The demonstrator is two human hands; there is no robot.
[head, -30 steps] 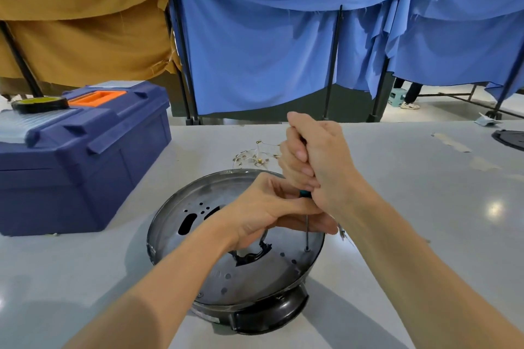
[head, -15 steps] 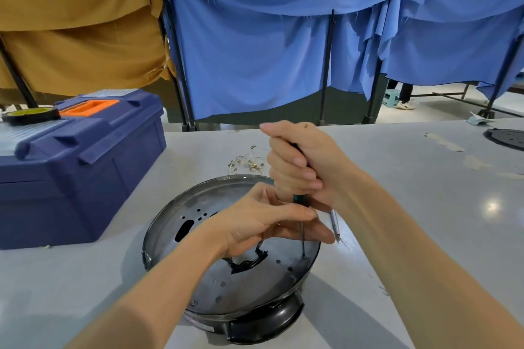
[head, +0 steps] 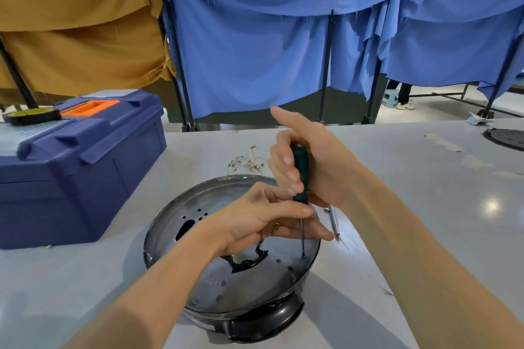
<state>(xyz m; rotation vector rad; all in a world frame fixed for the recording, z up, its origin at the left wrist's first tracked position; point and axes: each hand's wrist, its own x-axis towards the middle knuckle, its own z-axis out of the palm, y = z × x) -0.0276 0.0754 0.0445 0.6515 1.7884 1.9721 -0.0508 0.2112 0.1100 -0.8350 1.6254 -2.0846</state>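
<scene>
Where half a second ago my right grip was clenched tight over the screwdriver, it now sits looser: the fingers have eased outward, the thumb sticks up, and the green handle shows between them, though I still hold it. My left grip stays pinched round the shaft just below the handle. As before, the screwdriver stands upright, its tip in a hole near the right rim of the cooker base on the table.

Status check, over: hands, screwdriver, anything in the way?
Right hand grips screwdriver handle; left hand pinches its shaft. Tip down, near upright, on metal base by right rim. Loose tool beside the rim, not blocking.
</scene>
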